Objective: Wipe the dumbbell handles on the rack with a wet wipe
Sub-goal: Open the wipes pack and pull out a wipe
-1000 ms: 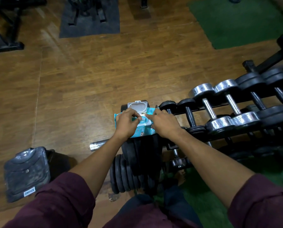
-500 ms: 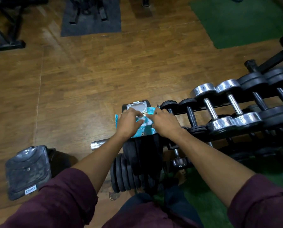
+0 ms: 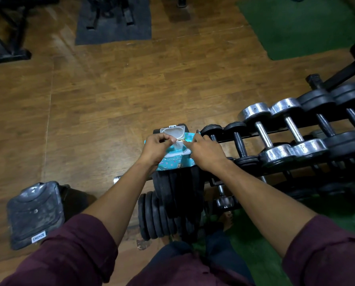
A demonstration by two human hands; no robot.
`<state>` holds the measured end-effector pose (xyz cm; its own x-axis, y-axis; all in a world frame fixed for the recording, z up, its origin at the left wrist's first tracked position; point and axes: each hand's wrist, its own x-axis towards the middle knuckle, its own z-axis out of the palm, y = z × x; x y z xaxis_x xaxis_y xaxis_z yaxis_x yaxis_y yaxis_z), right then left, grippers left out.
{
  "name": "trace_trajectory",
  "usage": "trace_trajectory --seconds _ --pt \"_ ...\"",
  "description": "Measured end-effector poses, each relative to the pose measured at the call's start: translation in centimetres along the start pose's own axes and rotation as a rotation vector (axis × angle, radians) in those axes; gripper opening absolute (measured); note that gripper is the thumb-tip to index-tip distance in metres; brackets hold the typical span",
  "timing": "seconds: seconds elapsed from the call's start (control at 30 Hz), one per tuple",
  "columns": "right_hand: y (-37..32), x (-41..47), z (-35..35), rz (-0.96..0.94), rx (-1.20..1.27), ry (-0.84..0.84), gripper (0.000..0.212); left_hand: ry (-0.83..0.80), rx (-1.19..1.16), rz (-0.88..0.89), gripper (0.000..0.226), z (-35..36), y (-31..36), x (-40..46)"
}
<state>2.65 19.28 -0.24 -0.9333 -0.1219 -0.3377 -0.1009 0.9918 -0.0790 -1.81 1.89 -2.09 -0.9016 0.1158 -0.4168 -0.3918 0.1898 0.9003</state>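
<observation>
Progress stands at the opening step: a wipe is being drawn from its pack, and judging by that, no dumbbell handle has yet been wiped.

Landmark: the wet wipe pack (image 3: 173,156), teal with a printed pattern, lying flat on top of a stack of black weight plates (image 3: 172,190). Its white flip lid (image 3: 172,132) stands open at the far edge.

Left of the pack, well apart on the wooden floor (image 3: 110,96), sits a dark moulded block (image 3: 35,213) bearing a small label.

At the pack's left side, the left hand (image 3: 155,148) has its fingertips pinched on a white wipe (image 3: 178,144) that rises from the opening. At the pack's right side, the right hand (image 3: 205,152) rests on the pack, index finger extended toward the same wipe; whether it pinches the wipe or only steadies the pack cannot be told.

Right of the pack, just beside it, the rack (image 3: 275,134) carries a row of dumbbells (image 3: 275,133), black ones nearest, then two chrome-headed, then larger black ones. Their handles (image 3: 262,136) look bare metal or dark, narrow and exposed between the heads. All remain to be wiped.
</observation>
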Motion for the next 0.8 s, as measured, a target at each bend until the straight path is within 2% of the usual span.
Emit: trace_trajectory --seconds 0.13,0.23,0.3,0.37,0.47,0.6,0.8 --pt "-0.1 0.0 0.0 -0.001 -0.01 -0.005 0.064 0.015 0.048 0.007 0.019 -0.1 -0.3 -0.1" --pt "-0.1 -0.1 -0.1 -0.003 0.002 -0.006 0.061 -0.021 0.308 0.11 0.009 0.1 -0.1 -0.3" --pt "-0.1 -0.1 -0.1 -0.001 0.014 -0.006 0.058 -0.041 0.537 0.208 0.028 0.3 0.0 -0.4" --pt "-0.2 -0.1 0.0 0.002 0.013 -0.005 0.057 -0.05 0.677 0.304 0.034 0.6 -0.2 -0.1" --pt "-0.3 -0.1 -0.1 0.01 0.016 -0.003 0.053 -0.018 0.751 0.306 0.007 1.1 0.0 -0.1" --pt "-0.2 -0.1 -0.1 0.005 0.014 -0.002 0.053 -0.007 0.636 0.284 0.02 0.9 0.4 -0.2" --pt "-0.2 -0.1 0.0 0.006 0.0 -0.001 0.06 -0.015 0.141 0.178 0.017 0.2 0.1 -0.7"
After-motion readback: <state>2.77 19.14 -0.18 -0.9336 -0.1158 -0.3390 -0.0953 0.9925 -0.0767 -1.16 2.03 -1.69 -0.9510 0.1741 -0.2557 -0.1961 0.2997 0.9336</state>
